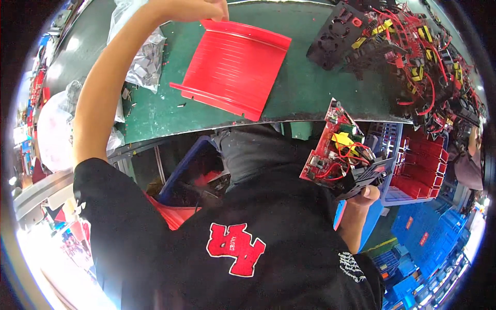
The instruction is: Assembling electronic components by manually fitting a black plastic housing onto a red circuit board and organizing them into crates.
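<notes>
A red U-shaped metal cover (232, 68) with rows of slots lies on the green bench, its two folded sides standing up. My left hand (216, 10) reaches across to the cover's far left corner, fingers closed on its edge; part of this hand is cut off by the upper rim of the picture. In front of my body, off the bench edge, my right hand (368, 195) grips a circuit board assembly (336, 150) by its black end panel. This board carries a yellow-wrapped transformer and red wires. It is tilted, and most of my right fingers are hidden behind it.
Black fan panels (338, 36) and a heap of wired circuit boards (426, 57) cover the bench's right end. At left lie a clear bag of small grey parts (147, 64) and loose bits. Below the edge, a blue crate (395, 155) stands beside red covers (421, 168).
</notes>
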Available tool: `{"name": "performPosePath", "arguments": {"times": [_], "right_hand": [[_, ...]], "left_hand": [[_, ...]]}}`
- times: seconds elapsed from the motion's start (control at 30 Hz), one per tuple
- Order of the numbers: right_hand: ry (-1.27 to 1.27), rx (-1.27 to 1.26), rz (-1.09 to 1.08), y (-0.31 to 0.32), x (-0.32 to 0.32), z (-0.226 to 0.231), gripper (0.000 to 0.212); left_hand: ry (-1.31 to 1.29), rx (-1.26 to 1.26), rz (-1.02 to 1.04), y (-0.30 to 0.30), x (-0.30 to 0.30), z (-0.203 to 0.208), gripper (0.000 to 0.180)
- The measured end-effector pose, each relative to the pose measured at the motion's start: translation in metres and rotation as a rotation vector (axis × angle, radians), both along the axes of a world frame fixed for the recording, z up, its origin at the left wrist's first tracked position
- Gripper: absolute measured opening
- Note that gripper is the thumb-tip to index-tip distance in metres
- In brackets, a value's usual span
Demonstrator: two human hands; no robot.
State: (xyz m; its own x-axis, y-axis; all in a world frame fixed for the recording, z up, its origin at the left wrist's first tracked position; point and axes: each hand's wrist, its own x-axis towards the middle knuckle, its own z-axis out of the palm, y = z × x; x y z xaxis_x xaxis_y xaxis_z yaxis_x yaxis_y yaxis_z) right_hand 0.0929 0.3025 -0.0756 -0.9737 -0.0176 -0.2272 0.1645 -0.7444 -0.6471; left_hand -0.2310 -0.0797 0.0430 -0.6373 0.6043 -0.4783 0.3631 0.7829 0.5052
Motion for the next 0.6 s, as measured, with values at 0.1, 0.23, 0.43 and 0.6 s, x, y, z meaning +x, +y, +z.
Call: {"name": "performPosePath", "arguments": {"times": [0.1,0.23,0.43,0.6], "right_hand": [[-0.021,-0.015,0.042,0.011,0.006,-0.008,0.076],[-0.087,0.043,0.034,-0.007,-0.002,0.012,0.074],[-0.038,0.407,0.0,-0.012,-0.006,0.014,0.083],[-0.18,0.276,-0.013,-0.048,-0.031,0.017,0.079]], "left_hand": [[-0.037,0.069,0.025,0.005,0.012,0.003,0.03],[0.578,-0.225,-0.251,0.007,0.038,-0.003,0.03],[0.923,0.279,0.213,0.052,0.153,-0.038,0.014],[0.81,0.323,0.257,0.039,0.184,-0.07,0.01]]}}
